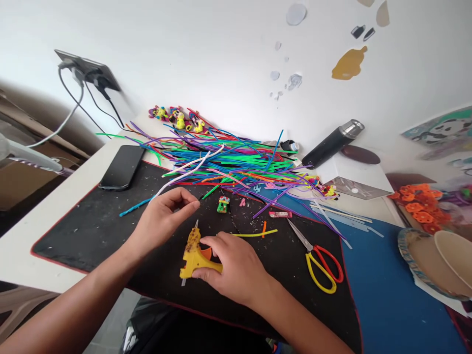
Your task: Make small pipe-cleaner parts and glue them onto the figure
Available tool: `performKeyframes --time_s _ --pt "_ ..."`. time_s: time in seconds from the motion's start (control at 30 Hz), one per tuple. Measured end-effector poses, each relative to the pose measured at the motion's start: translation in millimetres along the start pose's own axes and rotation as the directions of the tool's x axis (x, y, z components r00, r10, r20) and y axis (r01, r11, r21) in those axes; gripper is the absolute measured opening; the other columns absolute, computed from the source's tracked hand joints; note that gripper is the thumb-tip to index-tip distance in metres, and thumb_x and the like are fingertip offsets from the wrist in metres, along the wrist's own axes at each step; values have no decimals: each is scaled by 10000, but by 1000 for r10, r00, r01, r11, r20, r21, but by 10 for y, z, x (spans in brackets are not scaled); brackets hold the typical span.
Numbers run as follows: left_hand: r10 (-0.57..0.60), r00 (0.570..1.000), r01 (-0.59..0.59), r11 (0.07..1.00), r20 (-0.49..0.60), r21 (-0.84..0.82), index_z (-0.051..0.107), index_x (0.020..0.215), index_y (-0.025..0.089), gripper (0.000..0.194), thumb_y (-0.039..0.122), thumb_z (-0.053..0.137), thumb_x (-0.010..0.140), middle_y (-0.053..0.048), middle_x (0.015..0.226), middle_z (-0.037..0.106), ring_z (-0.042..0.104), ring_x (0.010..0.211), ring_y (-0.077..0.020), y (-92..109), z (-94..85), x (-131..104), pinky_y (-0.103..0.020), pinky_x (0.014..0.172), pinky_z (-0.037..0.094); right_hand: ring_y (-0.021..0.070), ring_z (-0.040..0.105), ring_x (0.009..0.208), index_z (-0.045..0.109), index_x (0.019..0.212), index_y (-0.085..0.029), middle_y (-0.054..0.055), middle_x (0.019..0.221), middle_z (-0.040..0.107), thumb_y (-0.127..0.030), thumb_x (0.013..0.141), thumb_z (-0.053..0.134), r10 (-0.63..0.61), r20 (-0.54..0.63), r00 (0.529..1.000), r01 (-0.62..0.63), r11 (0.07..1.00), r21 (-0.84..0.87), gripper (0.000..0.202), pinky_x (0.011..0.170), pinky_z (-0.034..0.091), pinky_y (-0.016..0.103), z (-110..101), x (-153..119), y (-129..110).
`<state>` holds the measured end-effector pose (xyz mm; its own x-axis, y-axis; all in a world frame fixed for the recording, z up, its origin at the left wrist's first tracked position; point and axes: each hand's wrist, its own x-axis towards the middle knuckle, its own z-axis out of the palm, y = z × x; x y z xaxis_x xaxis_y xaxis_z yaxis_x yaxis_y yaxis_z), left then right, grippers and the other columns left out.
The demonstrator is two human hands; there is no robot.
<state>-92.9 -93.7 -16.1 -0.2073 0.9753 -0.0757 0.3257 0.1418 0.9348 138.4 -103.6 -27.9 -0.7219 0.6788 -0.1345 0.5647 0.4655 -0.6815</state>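
Note:
My right hand (238,268) is wrapped around the handle of a yellow hot glue gun (191,250). Its nozzle points away from me, and a clear glue stick pokes out of the rear. To the left, my left hand (165,214) is raised above the mat with thumb and forefinger pinched; a small dark bit shows at the fingertips, too small to name. Just beyond them is a green pipe cleaner (212,191). A small green, red and white figure (223,204) is on the mat, and a yellow pipe cleaner (258,234) lies beside my right hand.
Scissors (313,258) with red and yellow handles lie open-bladed at right. A heap of coloured pipe cleaners (228,157) spans the back of the black mat (84,226). A phone (122,167) is at left; a black flask (332,145) leans at back right.

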Motion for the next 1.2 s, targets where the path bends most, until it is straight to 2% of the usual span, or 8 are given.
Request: performKeyframes --time_s 0.17,0.33,0.53,0.67,0.8,0.9,1.0,1.2 --pt "-22 999 20 999 -40 -51 699 791 216 368 558 832 830 -11 768 693 610 727 -194 -19 -38 14 -290 689 501 330 737 1054 720 1378 -204 114 1150 762 -538 931 888 7 111 994 17 977 -214 582 911 554 431 122 -10 -36" --pt "-36 999 33 995 -29 -92 705 799 214 367 553 844 826 -11 777 685 598 734 -189 -37 -61 6 -284 685 491 331 750 1037 754 1271 -167 133 1101 780 -417 995 822 30 118 993 -1 971 -240 378 909 565 433 196 22 -42" --pt "-42 998 36 990 -44 -138 704 805 209 399 577 856 842 -23 809 685 576 754 -187 -110 -133 1 -283 692 470 262 752 929 784 1168 -236 64 1046 802 -316 878 835 158 36 987 -162 975 152 305 842 550 359 160 15 -43" --pt "-57 996 44 983 -72 -181 715 811 210 397 574 872 831 -23 818 691 579 757 -186 -176 -169 21 -282 696 464 234 738 920 782 1143 -240 50 1042 800 -274 862 810 199 53 979 -194 807 557 285 810 561 333 135 -8 -1" --pt "-83 992 48 945 -95 -322 719 774 210 332 476 915 805 3 764 664 544 719 -158 -207 -160 39 -267 681 444 156 626 695 728 1158 -221 13 896 710 -495 914 834 165 116 979 -182 477 860 382 643 503 289 79 -4 89" --pt "-106 992 66 905 -73 -419 715 742 206 310 427 928 792 14 707 629 524 693 -144 -197 -136 43 -259 657 423 104 493 536 690 1135 -187 -34 760 592 -726 849 853 155 62 986 -113 350 930 631 558 394 283 37 21 162" --pt "-133 990 101 880 -37 -465 705 721 205 326 434 928 786 14 666 618 516 661 -141 -159 -95 34 -269 642 411 85 436 473 689 1141 -158 -66 673 527 -786 839 836 216 26 976 -100 340 935 711 523 322 275 25 53 183" --pt "-155 988 135 860 1 -493 695 701 201 364 459 947 749 11 641 610 512 648 -143 -98 24 -16 -282 643 413 80 354 423 669 974 -179 -103 522 423 -862 863 748 351 -39 936 -124 431 894 697 450 249 252 45 103 61"
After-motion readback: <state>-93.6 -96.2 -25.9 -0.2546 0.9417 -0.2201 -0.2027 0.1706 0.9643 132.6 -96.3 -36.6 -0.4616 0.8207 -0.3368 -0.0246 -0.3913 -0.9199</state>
